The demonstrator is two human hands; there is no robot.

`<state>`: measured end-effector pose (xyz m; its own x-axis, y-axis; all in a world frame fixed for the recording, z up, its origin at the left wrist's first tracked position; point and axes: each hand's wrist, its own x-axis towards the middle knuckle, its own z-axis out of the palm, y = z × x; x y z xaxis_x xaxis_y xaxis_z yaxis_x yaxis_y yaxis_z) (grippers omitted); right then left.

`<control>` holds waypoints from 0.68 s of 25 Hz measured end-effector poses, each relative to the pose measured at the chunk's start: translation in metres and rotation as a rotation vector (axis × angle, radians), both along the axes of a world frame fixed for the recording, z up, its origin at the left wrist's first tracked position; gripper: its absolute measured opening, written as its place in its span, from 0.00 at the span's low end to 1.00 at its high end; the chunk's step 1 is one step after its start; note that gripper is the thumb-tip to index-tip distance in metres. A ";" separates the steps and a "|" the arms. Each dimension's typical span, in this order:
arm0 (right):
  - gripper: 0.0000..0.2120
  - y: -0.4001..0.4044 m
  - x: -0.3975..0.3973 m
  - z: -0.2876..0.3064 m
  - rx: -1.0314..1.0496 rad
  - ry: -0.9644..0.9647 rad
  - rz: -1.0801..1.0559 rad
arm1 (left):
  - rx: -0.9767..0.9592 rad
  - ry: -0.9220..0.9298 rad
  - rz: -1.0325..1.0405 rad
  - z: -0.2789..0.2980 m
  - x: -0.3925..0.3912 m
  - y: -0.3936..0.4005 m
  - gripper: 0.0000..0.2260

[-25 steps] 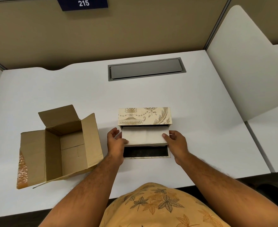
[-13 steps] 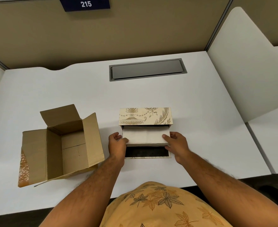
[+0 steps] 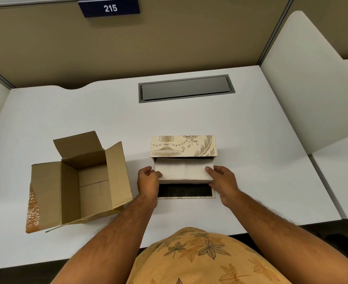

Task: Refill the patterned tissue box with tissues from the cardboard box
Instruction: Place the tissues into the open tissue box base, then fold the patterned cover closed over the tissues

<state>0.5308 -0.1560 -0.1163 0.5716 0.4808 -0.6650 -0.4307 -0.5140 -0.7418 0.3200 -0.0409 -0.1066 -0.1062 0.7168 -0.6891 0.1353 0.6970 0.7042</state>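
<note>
The patterned tissue box (image 3: pixel 183 146) stands open in the middle of the white desk, its cream and gold lid raised at the back and a dark-lined flap (image 3: pixel 185 190) lying flat toward me. A white stack of tissues (image 3: pixel 183 170) sits in the box opening. My left hand (image 3: pixel 148 179) grips the stack's left end and my right hand (image 3: pixel 222 179) grips its right end. The cardboard box (image 3: pixel 74 181) lies open to the left, its inside bare.
A grey cable hatch (image 3: pixel 186 88) is set into the desk (image 3: pixel 251 140) behind the tissue box. Tan partition walls close off the back, a white divider panel (image 3: pixel 312 83) rises on the right, and a sign reading 215 (image 3: pixel 109 7) hangs above.
My hands and the tissue stack have stayed almost still over the tissue box; the stack has settled slightly deeper toward the lid. The cardboard box has not moved.
</note>
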 end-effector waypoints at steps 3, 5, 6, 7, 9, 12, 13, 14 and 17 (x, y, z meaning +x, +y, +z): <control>0.06 0.004 0.005 0.008 -0.025 -0.115 -0.037 | 0.109 -0.041 0.095 0.010 0.005 0.004 0.14; 0.06 0.010 0.010 0.018 0.014 -0.204 -0.087 | 0.217 -0.068 0.128 0.020 0.010 0.012 0.11; 0.07 0.013 0.013 0.024 0.047 -0.257 -0.083 | 0.261 -0.069 0.131 0.024 0.012 0.017 0.10; 0.07 0.018 0.016 0.029 0.074 -0.326 -0.058 | 0.294 -0.062 0.126 0.028 0.014 0.023 0.08; 0.08 0.028 0.022 0.037 0.091 -0.474 0.019 | 0.326 -0.029 0.080 0.034 0.016 0.033 0.06; 0.06 0.038 0.028 0.042 0.082 -0.543 0.062 | 0.342 0.023 0.003 0.039 0.017 0.041 0.08; 0.05 0.038 0.028 0.043 0.078 -0.537 0.067 | 0.349 0.032 -0.009 0.041 0.017 0.041 0.08; 0.05 0.037 0.029 0.043 0.073 -0.525 0.073 | 0.348 0.040 -0.016 0.042 0.016 0.041 0.08; 0.07 0.028 0.033 0.042 0.073 -0.456 0.104 | 0.329 0.044 -0.029 0.044 0.014 0.037 0.08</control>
<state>0.5643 -0.1278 -0.0747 0.7438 0.5869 -0.3197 -0.0014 -0.4770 -0.8789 0.3337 -0.0041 -0.0629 -0.1074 0.9035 -0.4149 0.1872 0.4282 0.8841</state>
